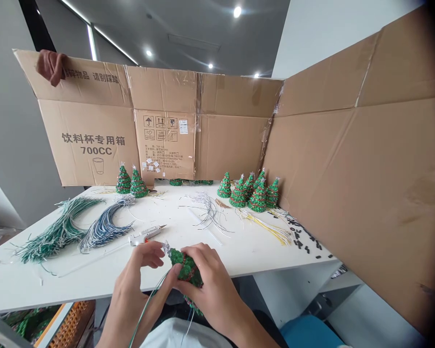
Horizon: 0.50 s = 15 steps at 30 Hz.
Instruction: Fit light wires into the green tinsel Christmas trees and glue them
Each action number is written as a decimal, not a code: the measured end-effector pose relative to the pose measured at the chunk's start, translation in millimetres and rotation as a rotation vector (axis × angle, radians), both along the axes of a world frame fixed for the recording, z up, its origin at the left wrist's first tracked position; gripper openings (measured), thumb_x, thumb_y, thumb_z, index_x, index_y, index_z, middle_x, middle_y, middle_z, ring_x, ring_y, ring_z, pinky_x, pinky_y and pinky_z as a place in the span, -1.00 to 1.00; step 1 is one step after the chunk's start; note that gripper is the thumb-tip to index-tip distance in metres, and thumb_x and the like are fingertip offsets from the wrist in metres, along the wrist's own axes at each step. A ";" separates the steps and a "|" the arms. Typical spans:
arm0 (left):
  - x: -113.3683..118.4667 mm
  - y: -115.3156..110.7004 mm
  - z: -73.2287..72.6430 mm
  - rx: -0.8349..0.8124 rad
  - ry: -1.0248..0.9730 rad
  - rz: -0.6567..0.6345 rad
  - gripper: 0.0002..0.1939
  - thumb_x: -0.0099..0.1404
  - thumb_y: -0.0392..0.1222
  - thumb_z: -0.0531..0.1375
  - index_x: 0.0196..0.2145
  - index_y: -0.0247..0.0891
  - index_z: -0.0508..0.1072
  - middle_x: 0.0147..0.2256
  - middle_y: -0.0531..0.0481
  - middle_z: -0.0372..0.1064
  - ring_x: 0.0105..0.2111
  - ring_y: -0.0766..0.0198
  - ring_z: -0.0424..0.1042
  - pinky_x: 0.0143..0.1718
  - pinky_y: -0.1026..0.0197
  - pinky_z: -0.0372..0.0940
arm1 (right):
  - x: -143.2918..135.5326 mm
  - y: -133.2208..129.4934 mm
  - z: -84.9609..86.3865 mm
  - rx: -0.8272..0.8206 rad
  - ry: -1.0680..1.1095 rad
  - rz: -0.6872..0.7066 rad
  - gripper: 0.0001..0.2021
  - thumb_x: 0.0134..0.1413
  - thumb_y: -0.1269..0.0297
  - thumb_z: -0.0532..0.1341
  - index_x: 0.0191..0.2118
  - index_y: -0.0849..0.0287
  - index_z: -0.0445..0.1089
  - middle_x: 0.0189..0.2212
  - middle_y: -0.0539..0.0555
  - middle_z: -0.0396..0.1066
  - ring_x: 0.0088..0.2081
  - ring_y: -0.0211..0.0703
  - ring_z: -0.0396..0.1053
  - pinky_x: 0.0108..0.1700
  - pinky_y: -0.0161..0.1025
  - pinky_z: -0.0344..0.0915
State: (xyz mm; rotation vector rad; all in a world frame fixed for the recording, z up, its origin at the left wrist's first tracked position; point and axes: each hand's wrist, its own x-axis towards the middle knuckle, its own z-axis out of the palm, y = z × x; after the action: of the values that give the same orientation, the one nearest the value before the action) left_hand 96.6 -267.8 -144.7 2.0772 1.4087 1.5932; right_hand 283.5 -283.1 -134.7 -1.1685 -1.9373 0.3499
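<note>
Tinsel tree point(179, 257), a bristly green cone wound with a reddish strand, lies aslant between the two hands, at the near edge of the white table point(239, 251). The right hand point(210, 273) wraps its broad side, thumb and fingers gripping the bushy surface. The left hand point(132, 278) is loosely curled: its thumb rests against the tree, its fingers parted from that thumb beside the clear, glossy star point(166, 247) at the tip (whether they touch the star, I cannot tell). A smooth green cord point(148, 299) runs down from the tree along the left hand, and thin pale threads point(190, 321) hang below the cone.

Just beyond the tree's tip lies a white glue gun point(145, 235) with a metal nozzle. Left of the tree, blue-and-white wires point(103, 228) and green-and-white wires point(54, 234) sprawl in curved, fringe-like bundles. Beyond the tree are loose, hair-thin wires point(210, 212); to its right, straight yellow strands point(268, 226) and small black pieces point(300, 241). Farther beyond the tree stand finished-looking cones, a pair point(138, 183) to the left and a cluster point(258, 197) to the right, backed by creased, taped cardboard point(235, 145).
</note>
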 end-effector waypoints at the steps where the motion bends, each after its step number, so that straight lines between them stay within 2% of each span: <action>1: -0.5 1.7 0.4 -0.022 -0.002 -0.040 -0.57 0.43 0.23 0.30 0.02 -0.14 0.47 -0.18 -0.07 0.55 -0.29 0.14 0.57 -0.21 0.15 0.48 | -0.7 -1.4 0.8 0.001 0.009 0.019 -0.52 0.20 0.39 0.54 0.13 0.02 0.38 0.03 0.06 0.51 0.05 0.07 0.45 0.08 -0.03 0.42; 4: -5.0 5.1 5.4 -0.046 -0.001 -0.176 -0.68 0.50 0.16 0.26 -0.11 -0.15 0.54 -0.13 -0.09 0.54 -0.19 0.13 0.55 -0.15 0.18 0.48 | -5.9 -7.0 1.9 -0.001 0.059 0.057 -0.47 0.17 0.41 0.55 0.16 -0.02 0.39 0.05 0.04 0.51 0.07 0.06 0.46 0.10 -0.03 0.41; 8: -13.3 1.6 17.1 -0.092 -0.053 -0.317 -0.77 0.50 0.06 0.29 -0.18 -0.15 0.56 -0.17 -0.06 0.53 -0.15 0.15 0.57 -0.17 0.27 0.52 | -17.6 -14.2 -1.3 -0.013 0.175 0.024 -0.29 -0.01 0.48 0.62 0.20 -0.11 0.40 0.06 0.02 0.52 0.10 0.08 0.47 0.16 -0.04 0.43; 10: -16.0 -2.1 21.2 -0.122 -0.082 -0.358 -0.77 0.50 0.05 0.29 -0.18 -0.15 0.56 -0.20 -0.05 0.52 -0.19 0.16 0.58 -0.19 0.29 0.55 | -17.7 -17.4 -1.1 -0.036 0.180 0.029 -0.15 -0.11 0.42 0.67 0.27 -0.16 0.35 0.11 0.04 0.50 0.14 0.12 0.46 0.19 -0.01 0.45; 12: -18.5 -4.3 22.0 -0.127 -0.127 -0.330 -0.75 0.51 0.07 0.28 -0.18 -0.15 0.55 -0.20 -0.04 0.51 -0.22 0.18 0.58 -0.16 0.30 0.56 | -8.9 -22.1 4.2 -0.017 0.146 0.038 0.00 -0.17 0.28 0.70 0.37 -0.18 0.26 0.21 0.10 0.44 0.22 0.22 0.42 0.22 0.07 0.47; 13: -20.1 -4.3 21.3 -0.116 -0.142 -0.294 -0.74 0.51 0.10 0.27 -0.17 -0.15 0.54 -0.19 -0.04 0.51 -0.23 0.19 0.57 -0.14 0.31 0.56 | -1.2 -25.9 9.1 0.020 0.135 0.022 0.01 -0.13 0.21 0.69 0.40 -0.17 0.22 0.26 0.14 0.41 0.25 0.26 0.40 0.25 0.12 0.46; 14: -22.5 -3.4 20.2 -0.095 -0.146 -0.254 -0.71 0.51 0.12 0.26 -0.17 -0.15 0.54 -0.17 -0.05 0.51 -0.23 0.20 0.57 -0.13 0.31 0.55 | 8.0 -30.7 15.3 0.076 0.138 -0.011 -0.07 0.01 0.15 0.63 0.43 -0.15 0.21 0.28 0.17 0.39 0.28 0.28 0.38 0.27 0.16 0.45; 15: -25.6 -1.7 19.1 -0.070 -0.139 -0.214 -0.69 0.51 0.15 0.25 -0.16 -0.15 0.55 -0.15 -0.06 0.52 -0.24 0.20 0.56 -0.13 0.31 0.54 | 17.8 -36.5 22.2 0.139 0.167 -0.070 -0.27 0.18 0.13 0.53 0.39 -0.14 0.27 0.21 0.16 0.45 0.20 0.23 0.44 0.21 0.13 0.49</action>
State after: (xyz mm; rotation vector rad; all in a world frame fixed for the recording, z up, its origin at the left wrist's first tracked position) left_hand 71.1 -269.5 -125.6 1.9614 1.1381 1.5453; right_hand 301.3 -319.6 -112.5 -1.0783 -1.7431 0.2624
